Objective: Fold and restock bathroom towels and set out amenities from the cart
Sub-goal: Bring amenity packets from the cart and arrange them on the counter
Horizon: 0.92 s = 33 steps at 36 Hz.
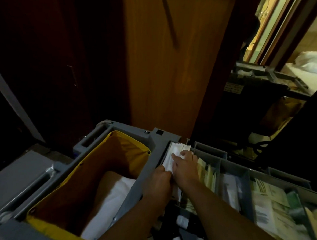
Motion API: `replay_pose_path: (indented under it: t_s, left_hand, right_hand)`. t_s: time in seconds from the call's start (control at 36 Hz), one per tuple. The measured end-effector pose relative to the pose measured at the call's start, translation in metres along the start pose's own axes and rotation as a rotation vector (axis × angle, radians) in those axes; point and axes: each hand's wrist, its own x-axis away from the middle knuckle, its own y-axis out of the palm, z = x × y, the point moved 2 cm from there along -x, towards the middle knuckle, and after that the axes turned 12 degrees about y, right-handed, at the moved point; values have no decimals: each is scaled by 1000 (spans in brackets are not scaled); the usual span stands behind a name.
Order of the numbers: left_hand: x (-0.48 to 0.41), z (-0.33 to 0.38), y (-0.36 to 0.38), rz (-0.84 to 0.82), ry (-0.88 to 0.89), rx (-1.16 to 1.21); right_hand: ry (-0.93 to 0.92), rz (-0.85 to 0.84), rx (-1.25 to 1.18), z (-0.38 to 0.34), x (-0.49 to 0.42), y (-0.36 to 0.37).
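The scene was dim, with a warm orange cast. The strongest light came from the room beyond the doorway (307,46) at upper right, where pale surfaces were washed out. A softer glow fell on the wooden panel (169,65) in the middle, while the upper left sank into near black. The white papers (174,156) low in the middle stood out brightly. Motion blur smeared the packets (267,211) at lower right, and straight edges bowed toward the corners.

The cart (155,143) is matt grey plastic, its bag (105,158) yellow cloth, the packets (169,159) at centre white paper, and the door (169,65) above smooth wood.
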Motion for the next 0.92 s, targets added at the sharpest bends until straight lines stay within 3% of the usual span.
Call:
replay_pose_path:
  t_s: [0.22,0.39,0.64,0.92]
  left_hand:
    - [2,16,-10,-14,-27,65]
    - [26,32,-20,269,-97,240]
    - [101,73,-80,559,-81,69]
    - [247,141,-134,963,-203,-119]
  right_hand:
    - [-62,-215,-25,12,14,-10]
    - [-167,-131,-353,17,46,-45]
    - [-504,64,-605,19,126,-118]
    - [-884,48,-782,-9,241,-162]
